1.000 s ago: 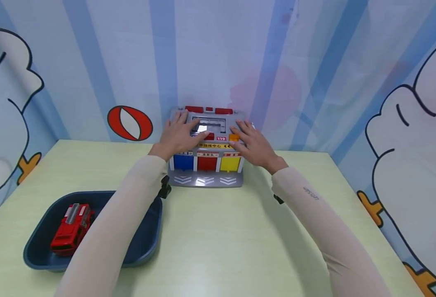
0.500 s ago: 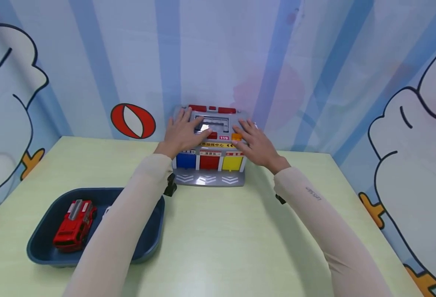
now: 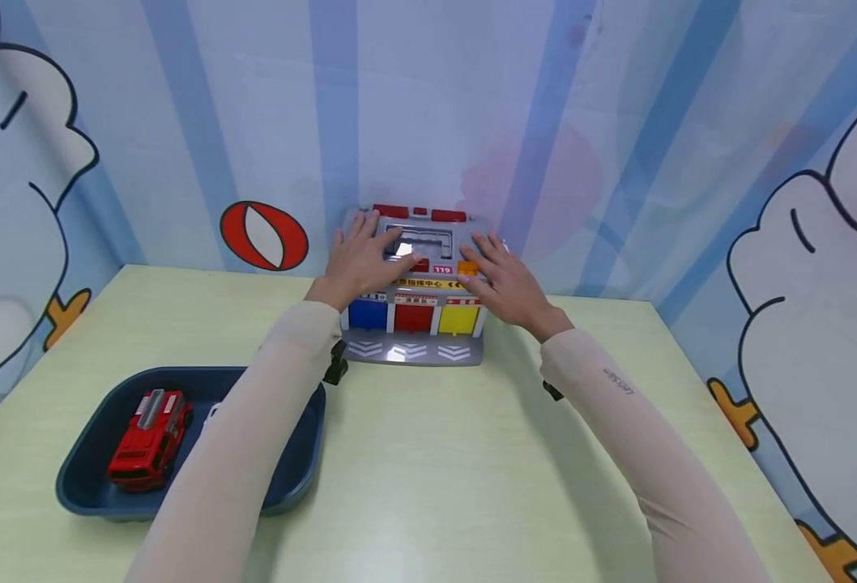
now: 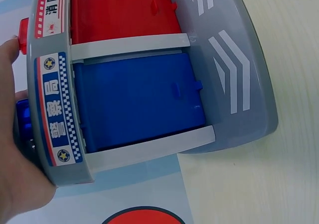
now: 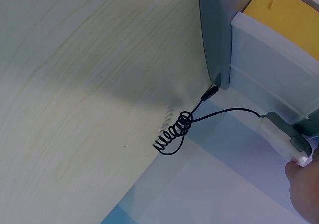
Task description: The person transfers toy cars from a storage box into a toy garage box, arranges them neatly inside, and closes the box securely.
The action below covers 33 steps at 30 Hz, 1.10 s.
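A grey toy rescue station (image 3: 410, 352) with blue, red and yellow garage doors stands at the back of the table. My left hand (image 3: 359, 259) rests on the left of its upper part with fingers spread, the thumb near a red button (image 3: 420, 265). On the right side of the top lies my right hand (image 3: 512, 283), fingers extended beside the orange button (image 3: 467, 267). In the left wrist view the blue door (image 4: 139, 102) is down. The right wrist view shows a small white-and-grey handset (image 5: 284, 137) on the station's side, close to a fingertip, with a black coiled cord (image 5: 172, 132).
A dark blue tray (image 3: 82, 478) stands at the left front, holding a red toy fire truck (image 3: 147, 441). Beside the truck, a white object (image 3: 212, 411) is mostly hidden by my left sleeve. A printed curtain (image 3: 428, 97) hangs behind the table (image 3: 436, 470).
The head view has shifted slightly, so the scene sits a little further right and more of the white object in the tray shows. Both hands stay on the toy station.
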Each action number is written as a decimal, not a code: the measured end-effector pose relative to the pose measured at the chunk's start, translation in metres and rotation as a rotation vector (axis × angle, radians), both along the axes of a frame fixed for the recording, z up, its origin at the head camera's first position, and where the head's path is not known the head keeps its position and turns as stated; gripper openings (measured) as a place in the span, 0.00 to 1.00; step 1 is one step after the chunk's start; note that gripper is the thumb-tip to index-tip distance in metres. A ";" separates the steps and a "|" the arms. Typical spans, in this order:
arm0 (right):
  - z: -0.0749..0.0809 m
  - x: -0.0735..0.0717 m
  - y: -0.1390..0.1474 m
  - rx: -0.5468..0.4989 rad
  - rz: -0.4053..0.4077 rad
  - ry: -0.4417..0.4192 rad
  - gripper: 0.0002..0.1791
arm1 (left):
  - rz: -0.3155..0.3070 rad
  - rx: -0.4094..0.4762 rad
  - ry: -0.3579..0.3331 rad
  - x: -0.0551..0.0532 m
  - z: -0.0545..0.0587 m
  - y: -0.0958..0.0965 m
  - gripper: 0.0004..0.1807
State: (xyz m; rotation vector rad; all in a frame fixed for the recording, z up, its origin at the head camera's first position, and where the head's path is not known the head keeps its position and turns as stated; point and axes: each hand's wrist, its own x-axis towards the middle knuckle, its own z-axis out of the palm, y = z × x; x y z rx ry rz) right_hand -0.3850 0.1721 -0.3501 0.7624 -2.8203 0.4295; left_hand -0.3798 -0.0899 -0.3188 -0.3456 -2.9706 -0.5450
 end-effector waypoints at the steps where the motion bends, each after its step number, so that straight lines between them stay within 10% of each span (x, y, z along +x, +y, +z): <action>1: 0.000 0.000 0.000 0.001 -0.002 0.000 0.37 | 0.000 0.002 -0.001 0.000 0.000 0.000 0.44; 33: -0.002 0.001 0.006 -0.015 -0.004 0.002 0.38 | -0.013 0.017 -0.014 0.003 0.007 0.005 0.45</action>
